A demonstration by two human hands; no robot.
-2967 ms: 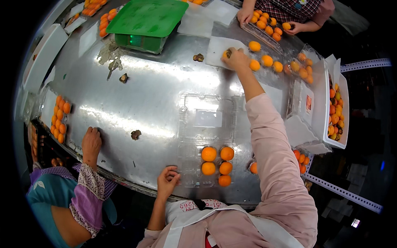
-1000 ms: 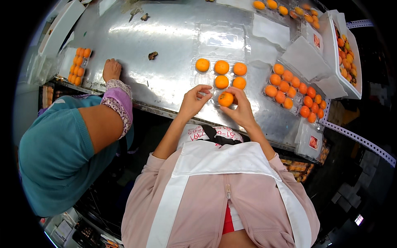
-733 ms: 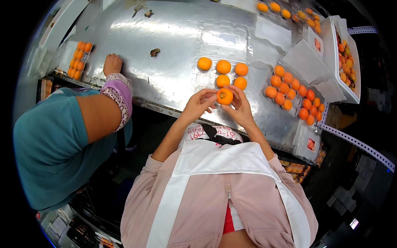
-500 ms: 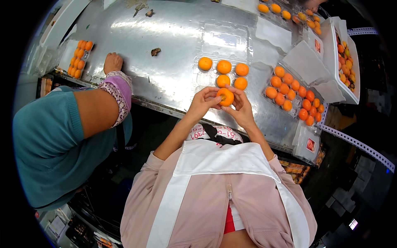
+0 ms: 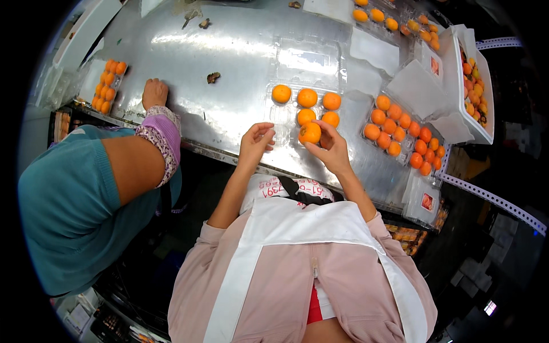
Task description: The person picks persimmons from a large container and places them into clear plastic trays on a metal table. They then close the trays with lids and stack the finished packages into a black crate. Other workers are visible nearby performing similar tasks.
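My right hand (image 5: 330, 147) holds an orange persimmon (image 5: 309, 133) between thumb and fingers, over the near edge of a clear plastic clamshell pack (image 5: 280, 128). My left hand (image 5: 257, 144) is off the fruit, to its left, with fingers loosely bent and nothing visible in them. Several persimmons (image 5: 307, 98) sit in the pack's cells, in a far row and partly in the row nearer me. Bare cells show on the left, beside my left hand. The pack's clear lid (image 5: 307, 59) lies folded back, away from me.
Filled packs of persimmons (image 5: 390, 127) stand to the right, beside a white crate (image 5: 489, 108) of loose fruit. White liner sheets (image 5: 374, 50) lie farther back. At left, a co-worker's hand (image 5: 155, 94) rests on the metal table (image 5: 189, 63) near another filled pack (image 5: 108, 86).
My left hand has let go of the persimmon and moved left. My right hand still holds it, now turned a little. The co-worker's hand has hardly moved.
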